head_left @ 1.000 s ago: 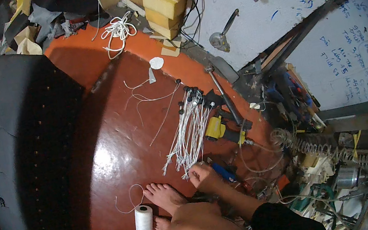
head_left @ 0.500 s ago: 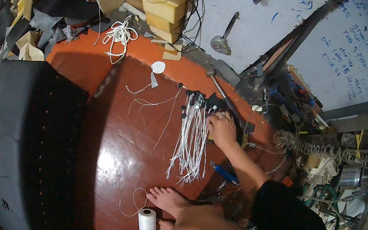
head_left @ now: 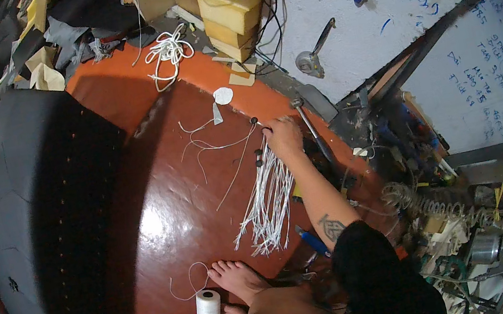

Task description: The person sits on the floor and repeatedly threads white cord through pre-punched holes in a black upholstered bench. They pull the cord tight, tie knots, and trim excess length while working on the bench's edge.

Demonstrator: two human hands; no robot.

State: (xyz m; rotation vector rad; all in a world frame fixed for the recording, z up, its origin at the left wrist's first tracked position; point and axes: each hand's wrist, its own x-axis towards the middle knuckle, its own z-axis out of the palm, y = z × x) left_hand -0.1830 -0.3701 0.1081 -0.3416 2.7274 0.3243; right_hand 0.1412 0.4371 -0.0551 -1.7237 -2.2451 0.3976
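Observation:
My right hand (head_left: 284,138) reaches over the top of a bundle of white cords (head_left: 266,204), its fingers bent together and pointing left. What they pinch is hidden; something small and dark shows at the fingertips. Just beyond them lies a black covered button (head_left: 254,120) with a thin thread trailing from it. Two more black buttons (head_left: 258,157) sit on the bundle's left side. The hand covers most of the other buttons at the cords' top end. My left hand is out of view.
A white thread spool (head_left: 208,309) stands by my bare foot (head_left: 237,278). A black upholstered panel (head_left: 43,225) fills the left side. Right of the cords lie a hammer (head_left: 312,130) and a blue-handled cutter (head_left: 312,241). White rope (head_left: 169,54) and yellow foam blocks (head_left: 231,17) are at the back.
My right hand has moved from the right side of the button cluster onto its top, and its fingers have drawn together. The view has shifted slightly.

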